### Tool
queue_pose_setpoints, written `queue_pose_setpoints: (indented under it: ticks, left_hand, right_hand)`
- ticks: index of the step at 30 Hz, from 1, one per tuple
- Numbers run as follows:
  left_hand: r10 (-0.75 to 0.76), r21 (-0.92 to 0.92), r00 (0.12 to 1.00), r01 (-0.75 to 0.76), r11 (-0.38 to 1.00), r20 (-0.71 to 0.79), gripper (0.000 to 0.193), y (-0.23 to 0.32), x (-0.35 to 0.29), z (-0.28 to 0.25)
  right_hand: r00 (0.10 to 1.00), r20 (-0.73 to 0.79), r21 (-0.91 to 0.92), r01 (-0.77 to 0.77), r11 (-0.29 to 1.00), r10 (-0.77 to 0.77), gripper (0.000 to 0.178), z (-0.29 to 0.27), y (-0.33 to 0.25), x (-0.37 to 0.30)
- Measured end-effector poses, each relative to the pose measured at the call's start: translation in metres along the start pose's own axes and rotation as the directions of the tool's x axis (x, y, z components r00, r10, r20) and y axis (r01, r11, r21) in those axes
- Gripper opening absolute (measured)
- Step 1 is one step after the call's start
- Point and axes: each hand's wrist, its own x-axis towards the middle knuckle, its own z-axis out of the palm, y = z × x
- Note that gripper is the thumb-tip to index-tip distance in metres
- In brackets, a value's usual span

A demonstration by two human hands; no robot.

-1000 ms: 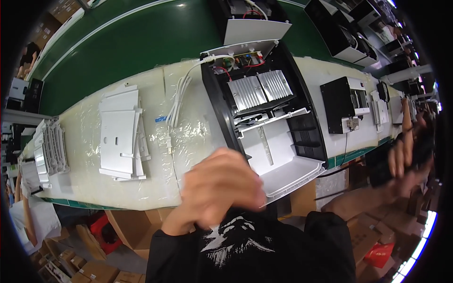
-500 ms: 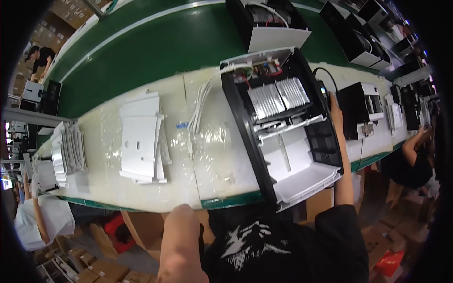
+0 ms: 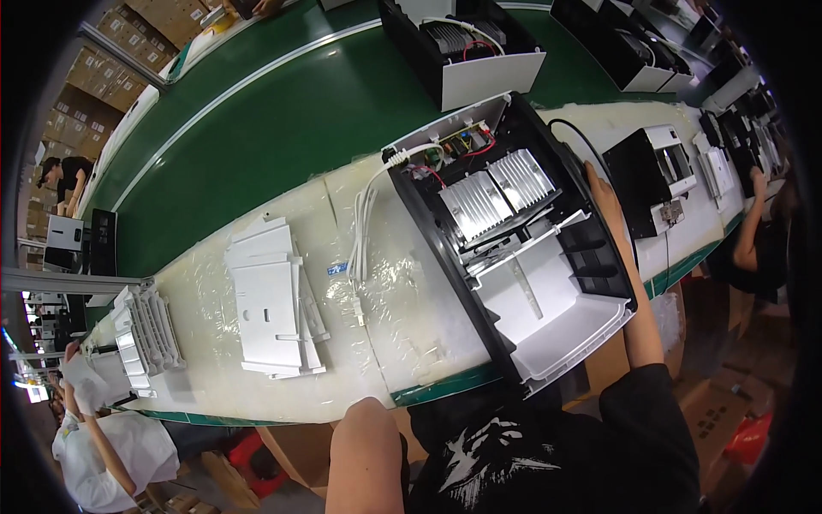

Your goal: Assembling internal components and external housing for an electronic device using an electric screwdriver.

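The right hand [image 3: 597,187] lies flat against the far right side of the large black-framed appliance housing with white plastic inner shell [image 3: 514,248], its fingers reaching toward twelve o'clock along the black wall; whether they curl over the edge or only press on it cannot be told. The left arm [image 3: 366,458] comes in at six o'clock with the hand itself out of sight below the bench edge, so its fingers cannot be judged. The right hand is the nearer one, already touching the housing.

The housing rests open side up on the pale film-covered workbench [image 3: 214,343], at about two o'clock from the picture's middle. Its long axis runs from eleven o'clock down to five o'clock, the near end overhanging the bench toward the person. Inside sit two ribbed silver metal heat sinks [image 3: 497,195] side by side, a small circuit board with red wires [image 3: 462,144] beyond them, and a white tray-like cavity nearer the person. A white cable bundle [image 3: 364,227] trails from its far left corner toward seven o'clock. At nine o'clock lies a stack of flat white plastic panels [image 3: 270,313].
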Motion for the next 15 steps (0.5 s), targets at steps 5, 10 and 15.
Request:
queue_pose_setpoints:
  ticks: [5, 10, 15]
  left_hand:
    - [0.007, 0.083, 1.0, -0.005, 0.997, -0.017, 0.031, 0.007, -0.002, -0.003]
    - [0.028, 0.16, 0.999, -0.025, 0.987, -0.017, 0.028, 0.016, 0.003, -0.005]
    - [0.042, 0.237, 0.999, -0.035, 0.971, -0.023, 0.026, 0.026, 0.007, -0.002]
  right_hand:
    - [0.999, 0.029, 0.05, 0.028, 0.998, -0.029, 0.065, -0.009, -0.012, 0.0]
    - [0.998, 0.052, 0.059, 0.044, 0.997, -0.047, 0.07, -0.016, -0.018, 0.0]
    - [0.996, 0.09, 0.1, -0.003, 0.995, -0.006, 0.074, -0.025, -0.028, -0.004]
